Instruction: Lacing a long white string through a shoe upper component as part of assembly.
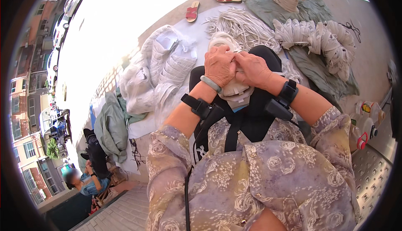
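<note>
Looks to me like the fiddly fastening stage, probably lacing: a pale shoe upper [237, 89] sits on the lap between the knees, toe-and-heel direction hard to call, and both hands are on it. Left hand [221, 63] has its fingers curled and gripping the upper; right hand [253, 68] grips it too, thumb and finger pinched in close beside the left. Can't tell what's between those tips, the knuckles hide it. I'd guess the next move calls for one hand steadying while the other pulls something thin through snugly. Texture-wise it's fun: the laces [238, 26] are flat, off-white ribbons in a loose stringy heap near the far right corner of the white sheet [140, 131] on the ground. Past its right edge, a ribbed, caterpillar-like bundle of uppers [316, 38] curves over crumpled green cloth [341, 84]. Toward the sheet's left side there's a soft, layered white pile [167, 59], partly shiny like plastic film. Red slippers [192, 11] lie beyond the far edge.
</note>
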`<move>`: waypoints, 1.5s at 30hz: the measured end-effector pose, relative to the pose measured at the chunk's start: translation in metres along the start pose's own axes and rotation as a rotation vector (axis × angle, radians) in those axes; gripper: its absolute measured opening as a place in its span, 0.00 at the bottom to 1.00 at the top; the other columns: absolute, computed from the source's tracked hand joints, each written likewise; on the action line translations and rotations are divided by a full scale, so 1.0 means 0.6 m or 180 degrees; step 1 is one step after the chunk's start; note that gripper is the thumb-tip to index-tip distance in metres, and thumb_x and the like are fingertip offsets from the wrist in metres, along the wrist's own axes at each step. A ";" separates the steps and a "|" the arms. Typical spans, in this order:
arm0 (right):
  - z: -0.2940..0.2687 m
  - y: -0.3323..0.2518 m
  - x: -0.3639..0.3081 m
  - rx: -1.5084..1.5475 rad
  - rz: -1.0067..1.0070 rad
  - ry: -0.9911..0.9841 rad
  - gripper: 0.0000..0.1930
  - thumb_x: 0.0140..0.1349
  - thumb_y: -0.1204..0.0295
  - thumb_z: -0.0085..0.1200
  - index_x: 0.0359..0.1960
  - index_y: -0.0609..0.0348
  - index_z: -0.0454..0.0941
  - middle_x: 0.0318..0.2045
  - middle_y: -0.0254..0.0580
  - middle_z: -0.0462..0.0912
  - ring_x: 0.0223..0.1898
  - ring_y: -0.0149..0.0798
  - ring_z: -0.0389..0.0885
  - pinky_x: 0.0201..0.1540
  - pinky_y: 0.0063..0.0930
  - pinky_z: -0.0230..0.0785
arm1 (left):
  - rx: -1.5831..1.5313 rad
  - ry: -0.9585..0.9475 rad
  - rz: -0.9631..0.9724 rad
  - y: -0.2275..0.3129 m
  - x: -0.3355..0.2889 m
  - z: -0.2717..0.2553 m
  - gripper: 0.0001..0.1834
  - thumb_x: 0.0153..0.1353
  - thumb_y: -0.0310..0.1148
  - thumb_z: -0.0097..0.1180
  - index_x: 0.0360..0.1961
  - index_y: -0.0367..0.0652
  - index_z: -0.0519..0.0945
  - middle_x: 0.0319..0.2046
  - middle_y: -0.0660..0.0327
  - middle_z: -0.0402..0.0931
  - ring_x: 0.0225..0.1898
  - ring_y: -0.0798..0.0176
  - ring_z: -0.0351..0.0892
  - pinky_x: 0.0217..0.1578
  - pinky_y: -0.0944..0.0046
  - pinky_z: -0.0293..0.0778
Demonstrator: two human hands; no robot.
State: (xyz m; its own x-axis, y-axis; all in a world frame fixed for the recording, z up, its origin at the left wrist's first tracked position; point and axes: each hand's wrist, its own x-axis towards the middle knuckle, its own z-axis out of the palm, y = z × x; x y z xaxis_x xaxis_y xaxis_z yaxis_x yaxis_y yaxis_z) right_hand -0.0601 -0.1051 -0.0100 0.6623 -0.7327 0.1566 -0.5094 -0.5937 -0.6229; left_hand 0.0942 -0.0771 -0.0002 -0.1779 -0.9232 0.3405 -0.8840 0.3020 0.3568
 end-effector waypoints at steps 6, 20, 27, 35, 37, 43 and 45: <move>-0.007 0.000 -0.006 -0.0168 0.0134 -0.0100 0.20 0.44 0.70 0.50 0.42 0.62 0.67 0.32 0.54 0.76 0.35 0.52 0.77 0.38 0.40 0.71 | 0.0469 0.0300 -0.0267 0.004 -0.025 0.026 0.06 0.41 0.34 0.56 0.22 0.47 0.81 0.38 0.62 0.74 0.42 0.55 0.69 0.41 0.52 0.61; -0.009 -0.007 0.012 -0.0535 0.0148 -0.0460 0.11 0.46 0.72 0.50 0.32 0.64 0.71 0.31 0.53 0.77 0.36 0.50 0.78 0.39 0.37 0.71 | 0.0476 -0.0051 -0.0911 0.023 -0.022 0.040 0.10 0.42 0.39 0.57 0.23 0.46 0.81 0.53 0.55 0.66 0.55 0.48 0.59 0.51 0.41 0.52; -0.011 0.010 0.019 -0.0313 0.0251 -0.0593 0.10 0.44 0.75 0.48 0.30 0.64 0.73 0.30 0.56 0.75 0.37 0.54 0.75 0.41 0.42 0.68 | 0.0483 0.0061 -0.0969 0.027 -0.025 0.053 0.09 0.42 0.38 0.58 0.23 0.45 0.79 0.53 0.56 0.66 0.56 0.49 0.59 0.52 0.38 0.51; -0.005 0.050 0.029 0.0096 0.0298 -0.0579 0.09 0.41 0.75 0.49 0.27 0.63 0.75 0.28 0.54 0.77 0.37 0.53 0.75 0.41 0.41 0.67 | 0.0473 -0.0130 -0.0818 0.034 -0.021 0.061 0.11 0.46 0.35 0.54 0.30 0.40 0.79 0.56 0.51 0.61 0.58 0.40 0.53 0.55 0.34 0.46; -0.006 0.053 0.029 0.0200 0.0337 -0.0611 0.08 0.41 0.75 0.49 0.25 0.63 0.75 0.27 0.54 0.77 0.36 0.54 0.75 0.40 0.41 0.67 | 0.0525 -0.0117 -0.0810 0.037 -0.019 0.060 0.10 0.45 0.34 0.54 0.28 0.40 0.79 0.56 0.51 0.62 0.58 0.41 0.54 0.54 0.35 0.47; -0.011 0.036 0.010 0.0587 0.0463 -0.0339 0.14 0.41 0.74 0.49 0.33 0.64 0.73 0.27 0.53 0.77 0.35 0.53 0.76 0.39 0.41 0.67 | 0.0470 -0.0078 -0.0912 0.047 -0.013 0.050 0.09 0.46 0.30 0.52 0.29 0.38 0.78 0.56 0.50 0.61 0.57 0.42 0.55 0.54 0.39 0.49; -0.016 0.037 0.005 0.0618 0.0549 -0.0367 0.16 0.41 0.74 0.49 0.35 0.64 0.72 0.27 0.52 0.77 0.34 0.53 0.76 0.38 0.40 0.67 | 0.0487 -0.0054 -0.0904 0.048 -0.018 0.037 0.09 0.46 0.29 0.51 0.29 0.38 0.77 0.56 0.50 0.61 0.57 0.42 0.55 0.55 0.39 0.48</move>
State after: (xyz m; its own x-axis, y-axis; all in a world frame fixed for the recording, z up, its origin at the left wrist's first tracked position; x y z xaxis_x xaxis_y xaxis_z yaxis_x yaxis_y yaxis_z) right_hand -0.0747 -0.1235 -0.0158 0.6387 -0.7681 -0.0457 -0.5126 -0.3804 -0.7697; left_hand 0.0611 -0.0641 -0.0130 0.0793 -0.9697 0.2311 -0.9539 -0.0065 0.3002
